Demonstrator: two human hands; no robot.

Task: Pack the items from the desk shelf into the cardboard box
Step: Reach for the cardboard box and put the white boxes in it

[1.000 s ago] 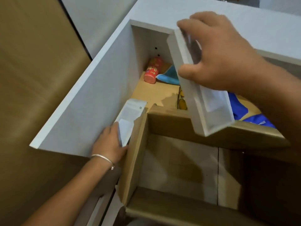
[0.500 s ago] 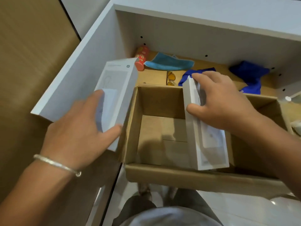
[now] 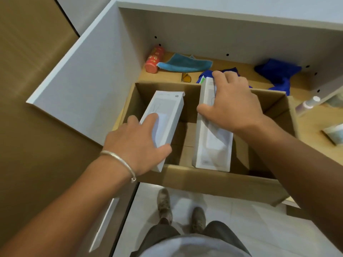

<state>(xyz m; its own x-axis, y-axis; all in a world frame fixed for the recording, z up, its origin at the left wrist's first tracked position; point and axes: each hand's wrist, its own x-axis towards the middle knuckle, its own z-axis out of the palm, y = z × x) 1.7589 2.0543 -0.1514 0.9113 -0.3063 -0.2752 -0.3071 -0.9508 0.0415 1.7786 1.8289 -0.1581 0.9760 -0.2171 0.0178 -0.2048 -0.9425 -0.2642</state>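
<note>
An open cardboard box (image 3: 213,180) sits in front of the white desk shelf (image 3: 213,39). My left hand (image 3: 137,145) grips a long white carton (image 3: 167,110) over the left half of the box. My right hand (image 3: 232,102) grips a second long white carton (image 3: 213,143) over the middle of the box. Both cartons lie lengthwise, tilted into the opening. On the shelf floor behind the box lie a red can (image 3: 154,60), a teal cloth (image 3: 185,64), yellow glasses (image 3: 186,78) and blue cloths (image 3: 278,73).
A white side panel (image 3: 89,80) stands left of the box. A brown board (image 3: 27,71) fills the far left. A small bottle (image 3: 308,104) and a pale packet (image 3: 334,134) lie on the wood surface at right. My shoes (image 3: 180,210) stand on the tiled floor below.
My left hand has carried its white carton rightward from beside the side panel to over the box opening. The right carton has sunk a little lower into the box.
</note>
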